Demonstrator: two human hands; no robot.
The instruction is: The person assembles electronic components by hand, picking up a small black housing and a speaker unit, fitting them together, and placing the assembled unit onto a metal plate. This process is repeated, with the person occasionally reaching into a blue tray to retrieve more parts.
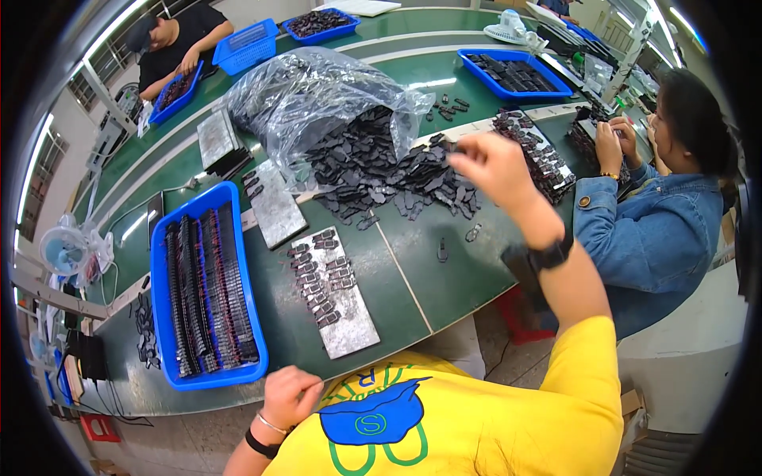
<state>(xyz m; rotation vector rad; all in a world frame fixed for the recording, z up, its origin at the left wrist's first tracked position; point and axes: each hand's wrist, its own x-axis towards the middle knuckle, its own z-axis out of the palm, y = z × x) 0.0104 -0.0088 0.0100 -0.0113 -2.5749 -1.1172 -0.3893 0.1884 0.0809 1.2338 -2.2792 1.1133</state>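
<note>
My right hand (488, 164) reaches out over the pile of small black parts (381, 174) that spills from a clear plastic bag (317, 95); its fingers are pinched together, and whether a part sits between them cannot be seen. My left hand (290, 394) rests curled at the near table edge, below a grey metal plate (353, 317) that carries rows of the black parts. A blue tray (159, 270) filled with rows of parts lies to the left of that plate.
A second grey plate (274, 208) lies behind the first. A person in a denim jacket (651, 230) works at the right, another person sits at the far left. More blue trays (516, 75) and a small white fan (508, 28) stand farther back.
</note>
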